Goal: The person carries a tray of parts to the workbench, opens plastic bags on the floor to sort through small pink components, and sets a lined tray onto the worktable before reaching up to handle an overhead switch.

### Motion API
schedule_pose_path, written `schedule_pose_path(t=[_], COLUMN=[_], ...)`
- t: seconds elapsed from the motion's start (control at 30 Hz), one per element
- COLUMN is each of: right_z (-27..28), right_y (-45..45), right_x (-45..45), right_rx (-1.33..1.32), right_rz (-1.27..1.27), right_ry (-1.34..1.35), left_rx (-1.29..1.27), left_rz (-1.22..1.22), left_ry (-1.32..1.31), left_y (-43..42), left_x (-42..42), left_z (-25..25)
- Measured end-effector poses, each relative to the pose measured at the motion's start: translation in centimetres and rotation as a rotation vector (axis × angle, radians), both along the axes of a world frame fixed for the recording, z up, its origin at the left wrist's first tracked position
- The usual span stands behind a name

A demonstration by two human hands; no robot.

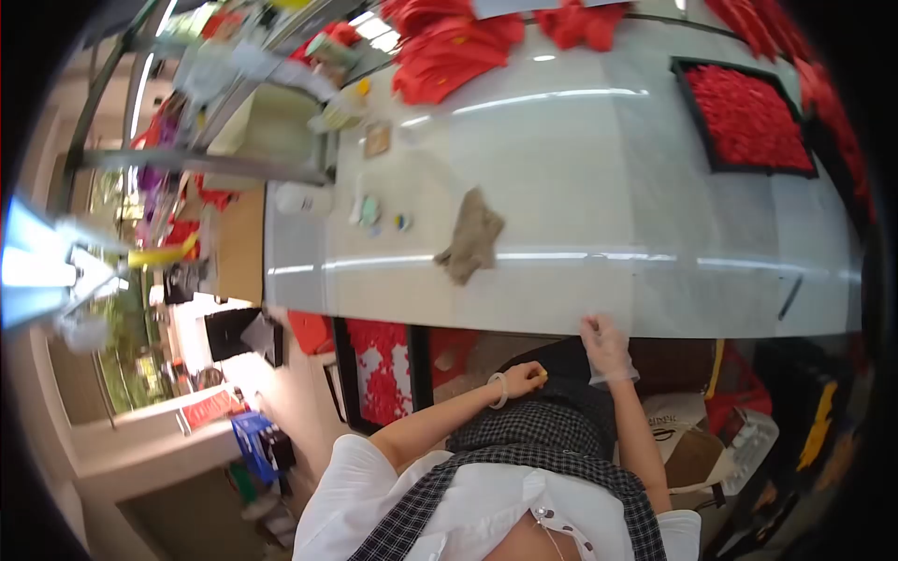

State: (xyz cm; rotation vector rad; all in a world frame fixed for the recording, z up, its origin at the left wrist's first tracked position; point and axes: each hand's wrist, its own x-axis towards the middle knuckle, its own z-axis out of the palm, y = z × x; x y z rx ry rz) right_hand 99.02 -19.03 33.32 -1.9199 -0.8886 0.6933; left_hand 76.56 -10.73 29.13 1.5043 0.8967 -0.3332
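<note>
My left hand (526, 379), with a pale bangle (499, 390) on the wrist, rests in front of my lap. Its fingers are curled, and a small yellow piece (543, 374) shows at the fingertips; its kind is too small to tell. A thin clear glove covers my right hand (606, 351), which is at the front edge of the white table (561, 290). Those fingers are drawn together, and whatever may be between them is hidden. Beyond the hands, a crumpled brown cloth (473, 236) lies on the table.
A black tray of red pieces (753, 117) sits at the far right, with red fabric (449, 51) at the back. Small containers (368, 209) stand left of the cloth. A dark pen-like stick (790, 297) lies near the right edge. Below the table is another red-filled tray (379, 374).
</note>
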Motion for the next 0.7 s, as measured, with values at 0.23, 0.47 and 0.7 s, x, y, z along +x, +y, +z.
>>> schedule_pose_path(t=[0.23,0.47,0.7], right_z=[-4.0,-20.3,-21.3], right_y=[-0.5,-4.9,-4.5], right_x=[-18.6,-33.2,-46.0], right_rx=[0.145,-0.144,0.016], right_rz=[0.579,1.030,2.273], right_ry=[-0.104,-0.080,-1.494], left_rx=[0.306,0.231,-0.101], left_rz=[1.208,1.944,3.303], left_ry=[0.066,0.223,0.375], left_y=[-10.3,-41.0,-73.3], left_x=[-28.4,-49.3,-42.5], left_z=[-6.7,-6.0,-12.7])
